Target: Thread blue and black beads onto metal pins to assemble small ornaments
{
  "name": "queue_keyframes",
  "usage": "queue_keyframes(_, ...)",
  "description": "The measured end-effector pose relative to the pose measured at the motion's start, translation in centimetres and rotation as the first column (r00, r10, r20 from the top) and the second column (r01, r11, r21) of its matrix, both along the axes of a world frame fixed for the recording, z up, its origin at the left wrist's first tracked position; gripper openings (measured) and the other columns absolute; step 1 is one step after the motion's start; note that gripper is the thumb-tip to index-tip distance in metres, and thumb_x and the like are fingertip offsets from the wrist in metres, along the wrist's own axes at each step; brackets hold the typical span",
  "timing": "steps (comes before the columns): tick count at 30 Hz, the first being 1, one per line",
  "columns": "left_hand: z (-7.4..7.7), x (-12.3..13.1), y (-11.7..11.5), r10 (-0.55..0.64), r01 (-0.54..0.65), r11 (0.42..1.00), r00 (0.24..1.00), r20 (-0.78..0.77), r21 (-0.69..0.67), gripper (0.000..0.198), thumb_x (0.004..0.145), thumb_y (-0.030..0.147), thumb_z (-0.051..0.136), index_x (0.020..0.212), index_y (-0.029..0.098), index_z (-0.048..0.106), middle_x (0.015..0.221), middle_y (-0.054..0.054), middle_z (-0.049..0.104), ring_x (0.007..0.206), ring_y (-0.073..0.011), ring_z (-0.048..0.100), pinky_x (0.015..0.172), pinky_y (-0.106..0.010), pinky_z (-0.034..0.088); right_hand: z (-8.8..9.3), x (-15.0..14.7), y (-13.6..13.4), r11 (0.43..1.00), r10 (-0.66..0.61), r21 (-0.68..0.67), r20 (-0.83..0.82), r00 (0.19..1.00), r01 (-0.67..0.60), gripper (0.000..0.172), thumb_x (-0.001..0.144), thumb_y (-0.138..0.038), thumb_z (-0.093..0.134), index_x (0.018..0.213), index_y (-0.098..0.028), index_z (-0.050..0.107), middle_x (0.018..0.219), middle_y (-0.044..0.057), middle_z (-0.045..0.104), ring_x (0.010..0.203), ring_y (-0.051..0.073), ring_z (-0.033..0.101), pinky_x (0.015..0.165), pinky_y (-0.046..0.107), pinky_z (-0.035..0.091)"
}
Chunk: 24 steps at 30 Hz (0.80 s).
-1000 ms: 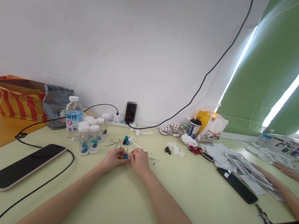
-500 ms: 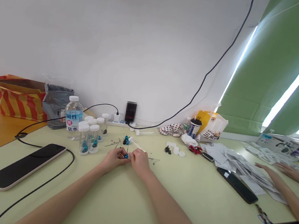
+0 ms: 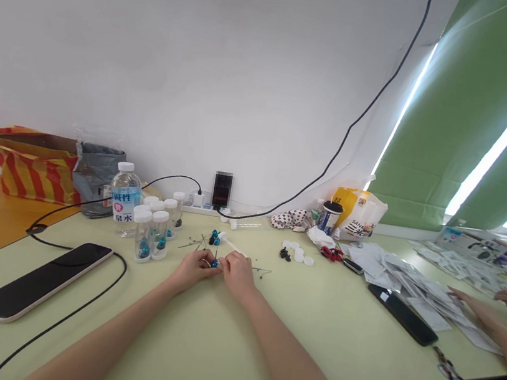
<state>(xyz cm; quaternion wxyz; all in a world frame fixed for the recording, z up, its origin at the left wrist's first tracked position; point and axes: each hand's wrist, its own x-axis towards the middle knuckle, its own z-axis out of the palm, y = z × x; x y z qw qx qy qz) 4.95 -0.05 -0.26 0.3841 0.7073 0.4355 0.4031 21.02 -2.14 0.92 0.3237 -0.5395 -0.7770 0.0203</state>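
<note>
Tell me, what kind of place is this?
Probably a shared craft or assembly worktable indoors. The left hand and right hand pinch a blue bead, capped vials stand beside them, and a co-worker's hand rests on paper packets.

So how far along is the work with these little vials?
Looks partway. Done: several capped vials beside the bottle show blue contents. In hand: the left hand and right hand pinch one blue piece between them. Probably left: spare blue pieces, loose pins, white caps and black bits lie unused on the table.
</note>
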Motion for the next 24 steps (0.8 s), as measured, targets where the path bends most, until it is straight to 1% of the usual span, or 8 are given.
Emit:
queue_keyframes(4,0.09,0.11,-0.14,-0.004,0.005,0.999,0.999,0.045,-0.033,0.014,0.079,0.02,0.067,0.074,0.015,0.055,0.057,0.009,0.048,0.047,-0.0079,0.049,0.047,-0.022,0.042,0.09,0.04,0.12,1.0,-0.016,0.014,-0.093,0.996,0.018,0.026,0.092,-0.026,0.047,0.071,-0.017,0.06,0.082,0.005,0.066,0.08,0.017,0.058,0.069,0.027,0.035)
queue_keyframes(8,0.21,0.17,-0.2,-0.013,0.021,0.997,0.995,0.102,-0.07,0.012,0.079,0.018,0.067,0.076,0.015,0.055,0.066,0.007,0.055,0.051,-0.008,0.052,0.05,-0.023,0.047,0.18,0.3,0.26,0.999,-0.039,-0.001,-0.223,0.974,0.04,0.033,0.094,-0.034,0.042,0.069,-0.019,0.058,0.066,0.0,0.063,0.06,0.014,0.055,0.059,0.023,0.035)
queue_keyframes(11,0.29,0.14,-0.19,-0.011,0.023,0.996,0.992,0.128,-0.09,0.011,0.079,0.017,0.067,0.077,0.014,0.056,0.071,0.005,0.058,0.053,-0.0083,0.054,0.052,-0.024,0.048,0.16,0.54,0.34,0.999,-0.045,-0.024,-0.306,0.951,0.039,0.033,0.093,-0.036,0.045,0.068,-0.02,0.058,0.056,-0.003,0.06,0.052,0.012,0.053,0.055,0.021,0.035)
queue_keyframes(16,0.55,0.15,-0.33,0.007,0.008,0.995,0.989,0.148,-0.102,0.011,0.079,0.016,0.067,0.077,0.014,0.056,0.069,0.005,0.058,0.053,-0.0085,0.054,0.051,-0.024,0.048,-0.01,0.71,0.54,0.999,-0.039,-0.046,-0.391,0.92,0.023,0.026,0.09,-0.03,0.048,0.068,-0.02,0.058,0.055,-0.003,0.061,0.051,0.012,0.055,0.056,0.02,0.037)
queue_keyframes(20,0.81,0.27,-0.58,0.011,0.005,0.995,0.987,0.159,-0.1,0.012,0.079,0.017,0.067,0.076,0.015,0.056,0.065,0.007,0.056,0.051,-0.0084,0.053,0.05,-0.023,0.047,-0.12,0.65,0.68,0.999,-0.018,-0.05,-0.416,0.909,-0.003,0.019,0.087,-0.025,0.051,0.07,-0.02,0.059,0.058,-0.003,0.062,0.051,0.012,0.055,0.057,0.021,0.038)
queue_keyframes(24,0.9,0.3,-0.62,0.013,0.003,0.995,0.987,0.163,-0.098,0.013,0.078,0.017,0.068,0.075,0.015,0.055,0.065,0.007,0.056,0.051,-0.0083,0.053,0.05,-0.023,0.047,-0.15,0.62,0.65,0.998,0.015,-0.05,-0.428,0.904,-0.04,0.017,0.084,-0.022,0.051,0.07,-0.019,0.06,0.059,-0.002,0.062,0.051,0.012,0.055,0.056,0.021,0.04)
